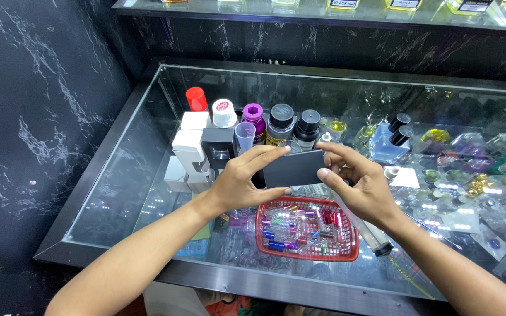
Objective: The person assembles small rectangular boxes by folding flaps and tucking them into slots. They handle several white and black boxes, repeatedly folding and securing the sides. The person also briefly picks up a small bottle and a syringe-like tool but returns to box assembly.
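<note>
we hold a flat dark grey box (293,168) up in the air above the glass bench (118,193), just over the far edge of the red basket (346,248) of small coloured vials. its long axis runs left to right, tilted a little up toward the right, so each short end faces one of our hands. our left hand (242,181) has its grip closed on the left end, thumb under the lower edge and fingers over the top. our right hand (361,184) pinches the right end, thumb on the near face and forefinger along the top corner. both hands are equally close; neither leads. beyond the box, on the far side, stands a row of capped bottles (280,124), with white boxes (188,146) at the left.
</note>
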